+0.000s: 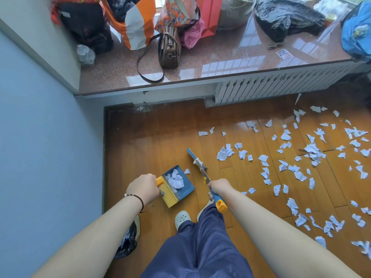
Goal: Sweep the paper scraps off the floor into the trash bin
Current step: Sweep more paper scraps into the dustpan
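Note:
My left hand grips the yellow handle of a blue dustpan that holds several white paper scraps. My right hand grips the blue and yellow handle of a broom, whose head rests on the wooden floor just right of the dustpan. One scrap lies at the pan's lip. Many more paper scraps are scattered over the floor to the right. A trash bin with a black liner shows partly under my left forearm, by the blue wall.
A blue wall closes the left side. A stone sill at the back carries bags and a brown handbag. A white radiator sits below it. My legs and white clog are at the bottom centre.

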The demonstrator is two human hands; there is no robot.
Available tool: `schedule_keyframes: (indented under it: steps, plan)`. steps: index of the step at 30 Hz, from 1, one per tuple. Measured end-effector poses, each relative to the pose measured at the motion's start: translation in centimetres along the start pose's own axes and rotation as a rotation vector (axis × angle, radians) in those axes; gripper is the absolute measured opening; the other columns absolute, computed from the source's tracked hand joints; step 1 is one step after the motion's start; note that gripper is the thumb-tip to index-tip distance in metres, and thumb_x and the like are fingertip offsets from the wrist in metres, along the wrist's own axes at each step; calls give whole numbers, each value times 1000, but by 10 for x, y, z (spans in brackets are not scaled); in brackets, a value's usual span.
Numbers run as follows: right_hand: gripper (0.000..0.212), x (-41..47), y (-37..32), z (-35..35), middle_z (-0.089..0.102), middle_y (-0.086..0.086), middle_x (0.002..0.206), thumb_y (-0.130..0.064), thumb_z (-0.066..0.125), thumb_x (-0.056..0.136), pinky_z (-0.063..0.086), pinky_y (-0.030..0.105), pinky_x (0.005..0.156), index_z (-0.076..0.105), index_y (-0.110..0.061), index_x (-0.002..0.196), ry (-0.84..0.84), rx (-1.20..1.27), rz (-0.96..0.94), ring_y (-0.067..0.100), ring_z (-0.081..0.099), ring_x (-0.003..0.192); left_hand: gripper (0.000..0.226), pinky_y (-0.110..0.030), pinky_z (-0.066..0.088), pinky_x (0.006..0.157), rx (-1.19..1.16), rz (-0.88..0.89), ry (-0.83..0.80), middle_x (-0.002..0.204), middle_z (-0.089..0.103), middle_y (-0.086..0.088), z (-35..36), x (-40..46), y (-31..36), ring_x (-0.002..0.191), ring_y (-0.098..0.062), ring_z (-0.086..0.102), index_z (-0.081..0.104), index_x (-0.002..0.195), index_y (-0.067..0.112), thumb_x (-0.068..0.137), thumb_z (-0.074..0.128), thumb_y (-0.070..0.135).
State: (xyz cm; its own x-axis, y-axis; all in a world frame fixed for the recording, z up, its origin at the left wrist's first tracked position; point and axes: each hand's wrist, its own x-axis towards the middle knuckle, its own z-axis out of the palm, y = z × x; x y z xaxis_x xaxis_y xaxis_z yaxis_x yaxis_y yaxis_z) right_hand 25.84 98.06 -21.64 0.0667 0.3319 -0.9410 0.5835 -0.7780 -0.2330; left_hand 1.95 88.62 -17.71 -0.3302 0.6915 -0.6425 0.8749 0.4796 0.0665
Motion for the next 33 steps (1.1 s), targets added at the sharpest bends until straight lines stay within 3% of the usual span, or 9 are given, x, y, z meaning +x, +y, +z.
schedule_keyframes:
  steps: [2,5,11,17,21,33]
  plan:
    - [18,6,1,9,51,3,71,-15,53,94,42,24,54,52,-12,76,39,-123,-43,14,46,58,21,-30,56,65,-28,-33,6,80,65,2,-1,0,-2,73,-19,66,62,90,21,97,59,40]
    - [20,10,6,24,53,3,77,-17,54,92,44,23,60,50,-14,73,11,-206,-30,14,48,63,22,-26,48,57,-66,-59,10,79,65,2,-5,2,-3,69,-17,64,62,88,20,98,60,40]
    - [23,4,2,34,54,4,75,-17,55,91,46,25,60,48,-16,68,15,-251,-61,16,51,63,27,-24,42,52,-73,-73,17,76,63,4,-17,-2,-15,64,-12,60,58,83,22,98,60,45]
    - [28,-1,-13,26,48,0,69,-15,53,93,40,20,51,44,-16,66,54,-254,-104,12,45,58,30,-28,53,61,-126,-102,29,73,64,3,-19,-9,-40,67,-14,63,57,78,23,96,63,46]
    - [27,2,-21,22,49,1,70,-14,52,93,40,21,52,46,-16,66,85,-258,-122,12,45,58,32,-29,52,60,-182,-127,40,70,65,1,-22,-11,-57,67,-18,64,60,74,20,93,66,44]
    - [26,5,-28,50,48,0,71,-16,52,94,40,20,51,46,-16,69,-17,-345,-99,11,45,58,29,-29,53,59,-229,-203,17,72,65,1,-14,-8,-66,65,-17,65,60,78,21,94,65,44]
